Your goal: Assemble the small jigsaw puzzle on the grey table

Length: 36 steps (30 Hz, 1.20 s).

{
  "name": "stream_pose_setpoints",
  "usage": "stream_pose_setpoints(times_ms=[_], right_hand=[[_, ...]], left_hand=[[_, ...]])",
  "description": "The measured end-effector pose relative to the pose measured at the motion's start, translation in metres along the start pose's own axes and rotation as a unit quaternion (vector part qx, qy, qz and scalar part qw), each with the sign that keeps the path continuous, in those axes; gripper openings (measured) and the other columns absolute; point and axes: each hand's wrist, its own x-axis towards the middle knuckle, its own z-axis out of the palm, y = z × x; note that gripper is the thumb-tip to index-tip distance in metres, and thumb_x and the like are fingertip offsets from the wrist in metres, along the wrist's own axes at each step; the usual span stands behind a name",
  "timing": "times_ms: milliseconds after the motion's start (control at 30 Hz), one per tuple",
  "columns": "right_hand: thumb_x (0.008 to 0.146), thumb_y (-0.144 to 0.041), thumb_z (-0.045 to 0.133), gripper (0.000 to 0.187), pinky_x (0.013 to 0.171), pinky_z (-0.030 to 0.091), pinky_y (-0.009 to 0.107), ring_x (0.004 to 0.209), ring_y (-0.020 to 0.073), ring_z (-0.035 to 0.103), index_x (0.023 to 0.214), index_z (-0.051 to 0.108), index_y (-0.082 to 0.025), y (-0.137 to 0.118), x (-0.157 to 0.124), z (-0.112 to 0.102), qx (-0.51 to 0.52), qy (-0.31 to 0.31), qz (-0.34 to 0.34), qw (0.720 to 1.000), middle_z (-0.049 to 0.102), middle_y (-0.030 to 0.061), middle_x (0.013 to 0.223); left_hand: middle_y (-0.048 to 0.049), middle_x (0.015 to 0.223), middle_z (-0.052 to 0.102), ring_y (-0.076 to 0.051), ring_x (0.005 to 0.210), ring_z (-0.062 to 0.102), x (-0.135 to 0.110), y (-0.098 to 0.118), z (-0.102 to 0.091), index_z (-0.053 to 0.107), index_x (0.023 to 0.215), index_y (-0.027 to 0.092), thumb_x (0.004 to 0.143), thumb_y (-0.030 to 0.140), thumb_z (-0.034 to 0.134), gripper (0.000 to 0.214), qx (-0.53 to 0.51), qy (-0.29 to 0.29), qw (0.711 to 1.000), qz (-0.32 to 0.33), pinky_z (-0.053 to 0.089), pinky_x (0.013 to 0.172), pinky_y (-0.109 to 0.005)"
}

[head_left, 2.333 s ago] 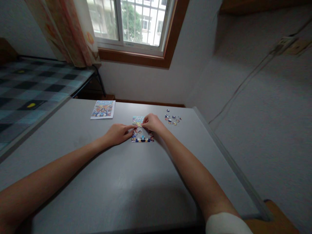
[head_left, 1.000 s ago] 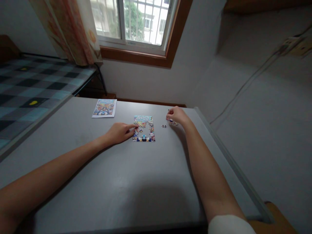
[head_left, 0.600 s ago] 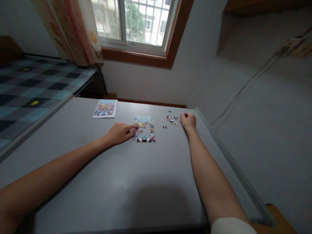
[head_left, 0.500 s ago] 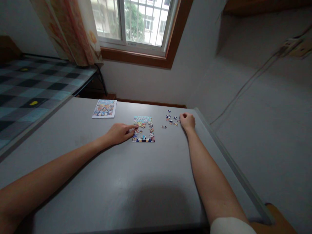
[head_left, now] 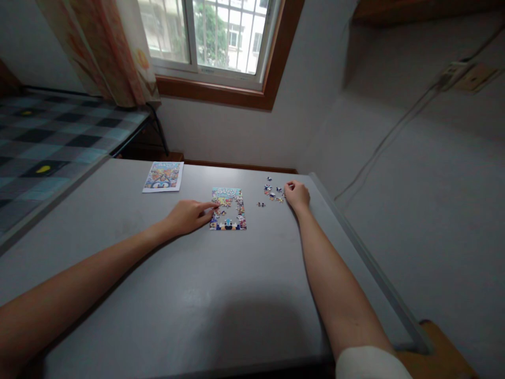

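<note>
A partly assembled jigsaw puzzle (head_left: pixel 226 192) lies flat on the grey table, its border joined around a gap in the middle. My left hand (head_left: pixel 188 217) rests at its left edge, index finger stretched out onto the pieces and thumb apart below. Right of the puzzle lies a loose group of jigsaw pieces (head_left: pixel 272 195), with a dark and white piece (head_left: pixel 261 204) nearer the puzzle. At the right side of this group is my right hand (head_left: pixel 298 195), its fingers curled together in a pinch. Whatever sits between those fingertips is hidden.
A printed picture sheet (head_left: pixel 163 177) lies at the back left of the table (head_left: pixel 177 300). Beyond the table's left edge stands a bed with a checked cover (head_left: pixel 74 137). A wall with a cable (head_left: pixel 379 147) runs along the right, and a window (head_left: pixel 221 37) is ahead.
The whole view has shifted slightly, so everything appears a little further left. My right hand has turned slightly beside the loose pieces; my left hand keeps its place on the puzzle.
</note>
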Motion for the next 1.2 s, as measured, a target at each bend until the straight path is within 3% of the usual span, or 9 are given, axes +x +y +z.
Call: stream_pose_setpoints(times_ms=[933,1067,1200], right_hand=[[0.086,-0.029,0.053,0.025,0.079,0.048,0.029,0.094,0.023,0.067,0.1,0.072,-0.022,0.0,0.003,-0.002,0.006,-0.012,0.006,1.0,0.073,0.0084,0.098],[0.084,-0.028,0.056,0.023,0.079,0.048,0.027,0.091,0.0203,0.067,0.097,0.073,-0.018,0.006,0.017,-0.004,0.044,-0.041,0.008,0.998,0.074,0.0096,0.097],[0.079,-0.022,0.061,0.02,0.071,0.05,0.024,0.074,0.016,0.067,0.093,0.073,-0.013,0.014,0.03,-0.008,0.093,-0.096,0.01,0.991,0.074,0.0093,0.086]], left_hand=[[-0.0027,0.067,0.069,-0.015,0.06,0.059,-0.001,0.001,-0.002,0.068,0.121,0.027,0.093,0.045,0.041,0.043,-0.01,-0.002,1.0,-0.002,0.031,0.056,-0.023],[-0.0027,0.065,0.068,-0.015,0.058,0.058,-0.001,0.002,-0.003,0.068,0.122,0.026,0.093,0.044,0.041,0.043,-0.014,-0.002,1.0,0.001,0.031,0.055,-0.023],[-0.0032,0.066,0.068,-0.015,0.057,0.058,-0.001,0.003,-0.003,0.068,0.121,0.026,0.093,0.044,0.041,0.043,-0.022,0.003,1.0,0.001,0.033,0.055,-0.023]])
